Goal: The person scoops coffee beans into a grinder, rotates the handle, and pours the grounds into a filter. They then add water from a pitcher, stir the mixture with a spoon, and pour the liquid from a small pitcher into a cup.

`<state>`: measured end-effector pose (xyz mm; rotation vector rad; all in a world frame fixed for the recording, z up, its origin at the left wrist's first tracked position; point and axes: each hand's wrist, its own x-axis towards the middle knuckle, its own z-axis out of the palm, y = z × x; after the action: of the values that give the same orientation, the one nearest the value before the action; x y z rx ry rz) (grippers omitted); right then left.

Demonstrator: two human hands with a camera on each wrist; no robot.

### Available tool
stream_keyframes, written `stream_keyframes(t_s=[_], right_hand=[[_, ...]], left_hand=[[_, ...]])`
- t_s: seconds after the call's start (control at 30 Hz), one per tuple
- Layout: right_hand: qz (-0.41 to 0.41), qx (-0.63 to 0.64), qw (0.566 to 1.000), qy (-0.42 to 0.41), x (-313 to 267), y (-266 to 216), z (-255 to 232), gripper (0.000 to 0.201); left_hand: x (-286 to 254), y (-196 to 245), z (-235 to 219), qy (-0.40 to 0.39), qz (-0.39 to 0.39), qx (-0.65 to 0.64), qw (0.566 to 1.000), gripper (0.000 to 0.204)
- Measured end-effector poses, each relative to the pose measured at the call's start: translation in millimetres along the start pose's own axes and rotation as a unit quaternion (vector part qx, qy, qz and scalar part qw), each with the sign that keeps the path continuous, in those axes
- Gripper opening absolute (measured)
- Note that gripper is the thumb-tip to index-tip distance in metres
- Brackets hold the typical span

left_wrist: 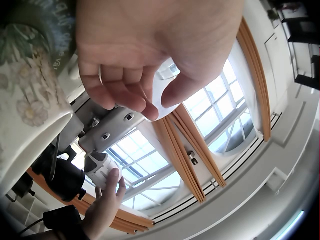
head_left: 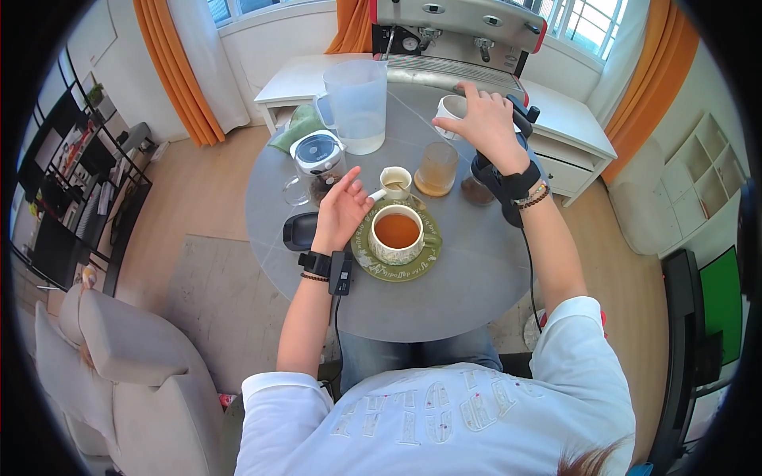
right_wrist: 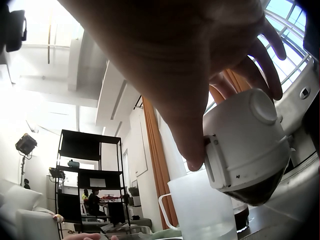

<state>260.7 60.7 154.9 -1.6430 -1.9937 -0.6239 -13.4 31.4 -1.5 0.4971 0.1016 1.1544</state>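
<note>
My right hand grips a white, rounded, lid-like piece with a dark, cone-shaped underside, raised above the far right of the table. The thumb lies along one side of it and the fingers curve over the other. Below this hand stands a dark container with brown contents, partly hidden by the wrist. My left hand hovers with loosely bent fingers and nothing in it, beside the handle of a small white jug. Close to that hand, a patterned cup of red-brown drink sits on a green saucer.
A frosted pitcher, a glass jug with a white lid and a green cloth occupy the table's far left. Near the middle stands a tumbler; a black case lies left. An espresso machine is behind.
</note>
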Motion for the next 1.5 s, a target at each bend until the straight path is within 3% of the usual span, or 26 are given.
stream_keyframes(t_s=[0.23,0.33,0.4,0.53,0.6,0.7,0.8,0.9,1.0,1.1,1.2,1.33,1.5], right_hand=[[-0.011,0.003,0.999,0.036,-1.2,-0.4,-1.0,0.087],[-0.022,0.011,0.997,0.076,-4.7,-2.6,4.5,0.085],[-0.021,0.013,0.996,0.090,-5.6,-1.9,6.4,0.084],[-0.012,0.030,0.992,0.120,-4.5,-3.1,7.3,0.082],[-0.007,0.031,0.992,0.124,-3.0,-1.4,5.4,0.082],[-0.007,0.039,0.989,0.140,-3.3,-1.4,4.6,0.082],[-0.008,0.046,0.985,0.164,-4.0,-1.9,3.5,0.082],[0.017,0.045,0.991,0.121,-6.6,-4.8,-4.9,0.077],[0.014,0.043,0.992,0.119,-6.1,-1.5,-5.5,0.077],[0.015,0.041,0.993,0.110,-8.4,-1.2,-8.9,0.077],[0.015,0.039,0.993,0.111,-10.5,-0.8,-11.2,0.078],[0.013,0.043,0.994,0.097,-12.3,3.9,-10.6,0.079],[-0.007,0.049,0.993,0.103,-7.7,8.1,-5.9,0.083]], left_hand=[[-1.1,3.2,9.3,0.021,0.020,0.078,0.997,0.033],[0.3,6.5,29.2,-0.001,0.052,0.230,0.972,0.033],[0.3,7.1,55.8,-0.002,0.046,0.427,0.903,0.030],[2.9,4.9,105.8,-0.068,0.028,0.704,0.707,0.032],[9.7,-4.7,113.9,-0.089,0.025,0.798,0.596,0.037],[15.8,-19.4,105.7,-0.130,0.067,0.845,0.515,0.038],[15.3,-26.5,110.4,-0.128,0.032,0.867,0.481,0.036],[16.0,-30.0,116.1,-0.150,-0.034,0.857,0.492,0.035],[17.7,-30.9,108.4,-0.153,-0.009,0.876,0.457,0.031],[17.4,-19.8,113.3,-0.135,-0.032,0.892,0.429,0.026],[16.9,-6.7,115.3,-0.099,-0.048,0.876,0.470,0.023],[6.4,10.3,106.6,-0.044,0.080,0.879,0.467,0.022],[1.9,22.9,93.5,0.034,0.147,0.879,0.453,0.015]])
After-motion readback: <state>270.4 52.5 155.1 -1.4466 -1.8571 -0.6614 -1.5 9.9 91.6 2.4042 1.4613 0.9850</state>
